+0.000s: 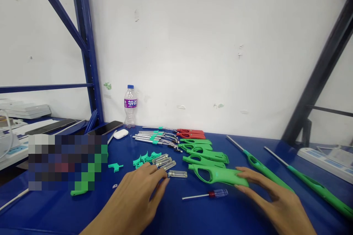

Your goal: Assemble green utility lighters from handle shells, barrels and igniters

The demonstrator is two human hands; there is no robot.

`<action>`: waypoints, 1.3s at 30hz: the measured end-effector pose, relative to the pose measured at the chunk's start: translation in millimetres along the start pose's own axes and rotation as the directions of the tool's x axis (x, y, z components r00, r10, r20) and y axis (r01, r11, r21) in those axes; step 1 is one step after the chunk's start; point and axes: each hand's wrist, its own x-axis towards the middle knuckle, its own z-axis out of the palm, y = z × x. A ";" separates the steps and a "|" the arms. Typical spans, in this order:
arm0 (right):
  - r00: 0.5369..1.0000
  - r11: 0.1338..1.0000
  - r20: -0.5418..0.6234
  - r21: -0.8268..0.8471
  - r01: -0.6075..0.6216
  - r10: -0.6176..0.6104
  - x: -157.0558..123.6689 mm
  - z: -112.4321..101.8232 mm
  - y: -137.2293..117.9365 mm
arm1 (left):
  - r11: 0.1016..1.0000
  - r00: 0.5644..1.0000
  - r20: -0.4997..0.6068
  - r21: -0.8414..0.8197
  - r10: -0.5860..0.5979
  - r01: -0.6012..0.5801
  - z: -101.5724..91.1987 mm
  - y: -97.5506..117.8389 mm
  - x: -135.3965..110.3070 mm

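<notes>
My left hand (143,189) is over the left-middle of the table, fingers bent and thumb tip close to the index finger. What they hold, if anything, is hidden. Its fingertips are beside several clear fuel tanks (178,174), and green trigger pieces (145,159) lie just beyond. My right hand (271,194) pinches the rear end of a green lighter handle shell (220,175) between thumb and fingers. The shell lies at the front of a row of green shells (209,155) and red shells (191,133). A screwdriver (217,193) rests in front of it.
Metal lighter tubes with wires (154,137) lie behind the tanks. Two long green lighters (264,169) (317,187) and a power strip (328,163) are at right. A bottle (130,108), white case (120,134) and phone (106,128) stand back left. A pixelated patch hides the left side.
</notes>
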 end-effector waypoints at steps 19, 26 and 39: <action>0.982 0.893 0.145 0.415 -0.174 0.124 -9.9 13.6 -37.8 | 0.847 0.976 -0.219 -0.520 -0.006 -0.111 8.9 18.4 -15.2; 0.975 0.888 0.198 0.424 -0.178 0.101 -12.9 13.5 -28.8 | 0.691 0.994 -0.056 -0.723 -0.096 0.026 -6.2 26.8 -6.7; 0.950 0.893 0.101 0.323 -0.313 0.296 -18.3 -16.6 37.4 | 0.745 0.969 0.099 -0.623 -0.226 0.237 -19.0 5.8 -14.0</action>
